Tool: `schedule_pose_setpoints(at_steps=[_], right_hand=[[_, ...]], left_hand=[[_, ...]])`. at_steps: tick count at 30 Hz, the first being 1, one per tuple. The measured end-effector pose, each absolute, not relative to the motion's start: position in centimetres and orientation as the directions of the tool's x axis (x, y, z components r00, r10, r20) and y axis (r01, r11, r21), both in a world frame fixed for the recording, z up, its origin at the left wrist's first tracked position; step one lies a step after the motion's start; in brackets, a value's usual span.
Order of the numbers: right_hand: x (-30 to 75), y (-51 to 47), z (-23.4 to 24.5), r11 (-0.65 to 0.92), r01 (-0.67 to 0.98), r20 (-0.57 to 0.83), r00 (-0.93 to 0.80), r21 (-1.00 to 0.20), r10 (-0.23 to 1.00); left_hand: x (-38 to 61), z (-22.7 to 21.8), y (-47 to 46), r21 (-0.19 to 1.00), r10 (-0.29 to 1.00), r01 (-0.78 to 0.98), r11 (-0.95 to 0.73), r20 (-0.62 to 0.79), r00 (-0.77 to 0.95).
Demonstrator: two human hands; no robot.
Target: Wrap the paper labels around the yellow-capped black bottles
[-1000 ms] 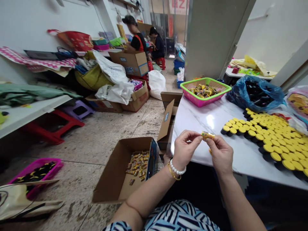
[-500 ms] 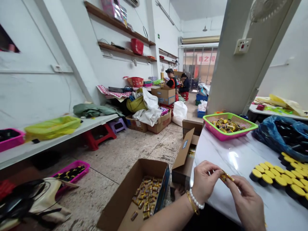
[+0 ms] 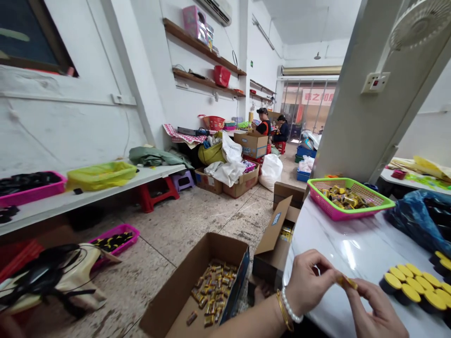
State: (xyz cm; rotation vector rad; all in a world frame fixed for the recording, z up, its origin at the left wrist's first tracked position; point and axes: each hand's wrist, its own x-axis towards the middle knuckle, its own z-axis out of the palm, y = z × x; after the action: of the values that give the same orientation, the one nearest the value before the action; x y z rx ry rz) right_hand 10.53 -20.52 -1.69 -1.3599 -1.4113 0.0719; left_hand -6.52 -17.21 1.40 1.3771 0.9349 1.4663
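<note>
Over the near edge of the white marbled table [image 3: 327,239], my left hand [image 3: 312,279] and my right hand [image 3: 373,307] meet fingertip to fingertip. Between them they pinch a small gold-yellow piece [image 3: 347,282], mostly covered by the fingers; its exact kind cannot be made out. A pearl bracelet and a gold bangle circle my left wrist. Beyond the hands stands a green-and-pink basket [image 3: 317,203] of small gold-and-brown cylinders [image 3: 345,196]. Black round pieces with yellow tops [image 3: 410,284] are grouped right of my right hand. Below my left forearm, an open cardboard box [image 3: 169,300] holds more cylinders [image 3: 214,291].
Another open carton [image 3: 269,244] stands against the table's left side. A blue plastic bag [image 3: 408,216] with black items lies at the right. A pink tray [image 3: 132,240] sits by a cluttered stool. Two people [image 3: 263,124] sit far back near boxes and sacks.
The view has swung left, so the room shifts rightward in the picture. My hands still pinch the small piece, which has turned and is more covered by the fingers.
</note>
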Motion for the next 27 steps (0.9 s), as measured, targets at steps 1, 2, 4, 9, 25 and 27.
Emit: schedule_pose_setpoints(at_steps=[1,2,4,9,25,27], right_hand=[[10.8,-20.6,-1.9,0.322,0.635,0.585,0.257,-0.702,0.769],[11.1,-20.7,-2.1,0.313,0.617,0.549,0.236,-0.722,0.802],[11.4,-20.7,-2.3,0.31,0.598,0.522,0.217,-0.739,0.825],[11.3,-20.3,-2.4,0.337,0.65,0.629,0.283,-0.681,0.725],[10.2,-20.2,-0.8,0.372,0.242,0.444,0.472,-0.896,0.762],[10.3,-20.4,-0.8,0.377,0.238,0.446,0.47,-0.895,0.762]], left_hand=[[-6.9,1.3,-17.1,0.952,0.959,-0.163,-0.259,0.273,0.07],[-7.2,1.3,-16.9,0.958,0.966,-0.216,-0.189,0.221,0.134],[-7.6,1.2,-16.6,0.955,0.952,-0.293,-0.04,0.126,0.28],[-7.5,0.9,-16.1,0.966,0.958,-0.212,-0.145,0.191,0.215],[-4.9,1.3,-17.3,0.887,0.891,-0.125,-0.445,0.452,0.035],[-4.6,1.5,-18.0,0.872,0.871,-0.076,-0.484,0.489,0.054]])
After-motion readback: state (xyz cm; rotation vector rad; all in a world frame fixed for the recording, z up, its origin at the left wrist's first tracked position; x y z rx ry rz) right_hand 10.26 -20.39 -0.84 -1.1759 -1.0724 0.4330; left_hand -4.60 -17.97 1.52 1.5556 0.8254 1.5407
